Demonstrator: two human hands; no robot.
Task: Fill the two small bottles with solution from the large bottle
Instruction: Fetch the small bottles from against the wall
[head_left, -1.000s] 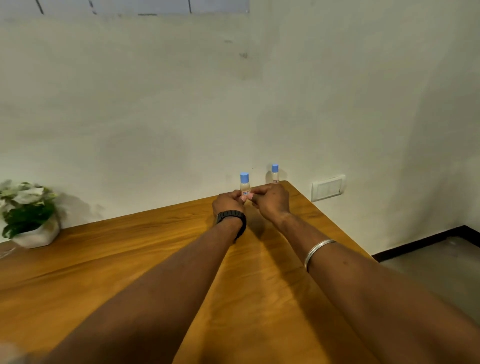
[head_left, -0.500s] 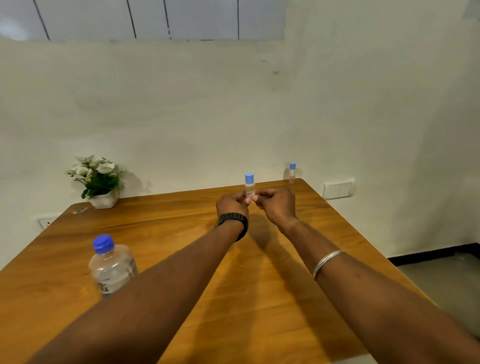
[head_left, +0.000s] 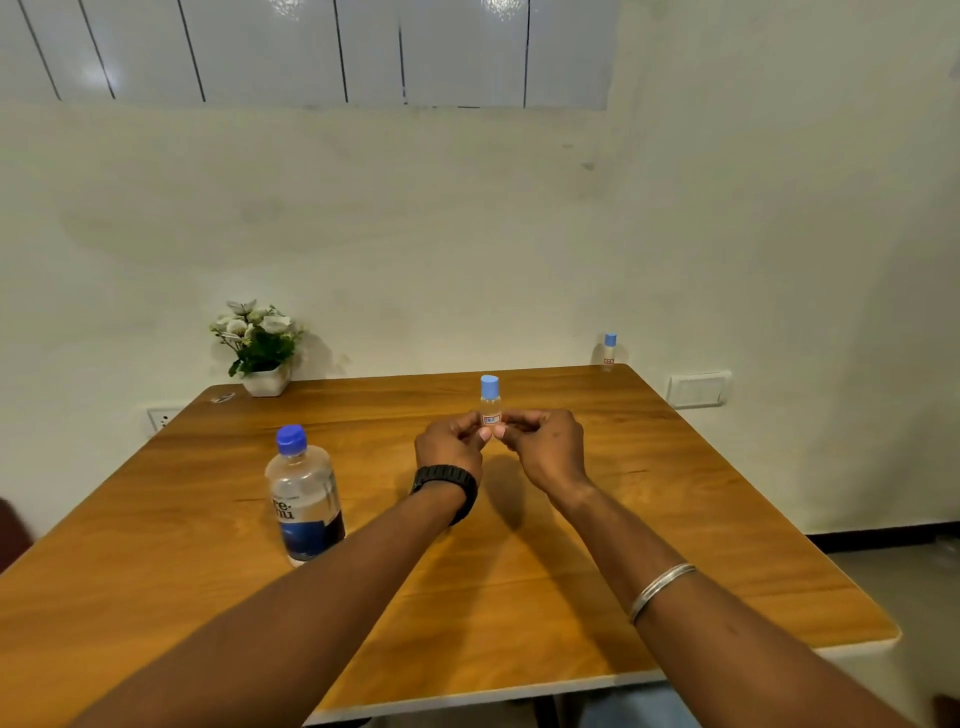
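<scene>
Both hands, left hand (head_left: 451, 446) and right hand (head_left: 540, 446), pinch the small clear blue-capped bottle (head_left: 490, 402) upright at counter centre, cap seemingly on; large clear blue-capped bottle (head_left: 304, 496) stands at 8 o'clock, nearer the left

One head-worn wide camera looks forward and slightly down from the near edge of the tabletop (head_left: 675, 519), taking in its whole surface, the far wall (head_left: 467, 234), and both forearms reaching from below.
</scene>
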